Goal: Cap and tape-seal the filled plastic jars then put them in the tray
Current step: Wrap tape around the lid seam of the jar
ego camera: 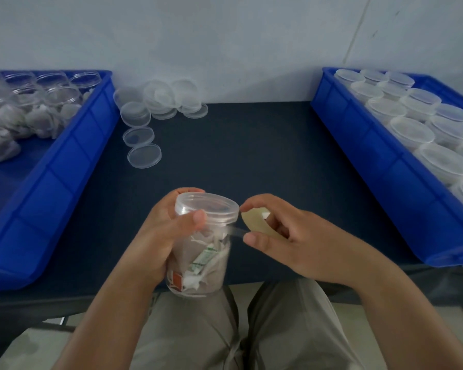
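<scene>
Plastic jar [203, 260] over near table [251, 156] edge

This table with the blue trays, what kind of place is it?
Probably a packing workstation. The left blue tray holds open jars, the right blue tray holds capped jars, spare lids lie on the table, and the left hand grips a jar while the right hand holds a tape roll.

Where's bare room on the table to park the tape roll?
Bare: the dark table between left tray and right tray, right of the loose lids, back to the wall; also the left tray's near end. Crowded: lids at far left; right tray packed with capped jars.
</scene>
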The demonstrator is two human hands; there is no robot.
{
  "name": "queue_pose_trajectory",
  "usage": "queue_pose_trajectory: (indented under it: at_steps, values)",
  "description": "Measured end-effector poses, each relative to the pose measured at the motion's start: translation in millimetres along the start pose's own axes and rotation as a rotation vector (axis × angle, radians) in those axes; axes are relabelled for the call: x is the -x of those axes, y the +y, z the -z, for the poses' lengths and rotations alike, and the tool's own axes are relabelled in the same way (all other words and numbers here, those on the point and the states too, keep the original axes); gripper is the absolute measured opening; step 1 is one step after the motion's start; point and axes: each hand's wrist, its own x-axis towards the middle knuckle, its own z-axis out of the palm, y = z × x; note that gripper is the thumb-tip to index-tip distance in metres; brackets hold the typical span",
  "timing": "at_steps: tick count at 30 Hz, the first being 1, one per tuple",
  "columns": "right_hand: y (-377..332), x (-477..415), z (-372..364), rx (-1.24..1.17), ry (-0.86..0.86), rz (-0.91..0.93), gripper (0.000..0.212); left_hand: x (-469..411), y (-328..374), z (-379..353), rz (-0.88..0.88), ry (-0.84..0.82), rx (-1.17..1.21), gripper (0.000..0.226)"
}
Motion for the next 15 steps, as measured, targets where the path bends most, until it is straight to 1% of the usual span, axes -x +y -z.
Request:
queue_pose_trajectory:
  at_steps: [2,3,6,9,11,13,15]
  values:
    - [3.6,-3.0,4.4,0.05,-0.032,0.031,0.046,1.8,-2.4,0.9,0.064,-0.045,0.166,0.102]
    - [4.0,-5.3,6.6,0.079,-0.058,0.05,0.044,2.2,-3.9,1.5,0.091,-0.08,0.207,0.102]
    - [2.3,-13.4,10.8,0.076,-0.104,0.071,0.039,1.1,-9.7,1.5,0.124,-0.175,0.264,0.101]
    - [4.9,-18.2,7.0,0.016,-0.078,0.086,0.038,-2.8,-13.8,2.0,0.101,-0.236,0.281,0.099]
    - [6.8,-19.3,3.1,0.011,-0.05,0.059,0.042,-6.7,-16.3,4.2,0.061,-0.268,0.235,0.091]
    - [8.9,-19.4,0.1,0.016,-0.022,0.041,0.044,-9.9,-15.5,7.8,0.008,-0.27,0.118,0.085]
    - [10.2,-18.2,-2.2,0.015,0.004,0.054,0.038,-9.7,-10.7,11.3,-0.048,-0.285,-0.027,0.081]
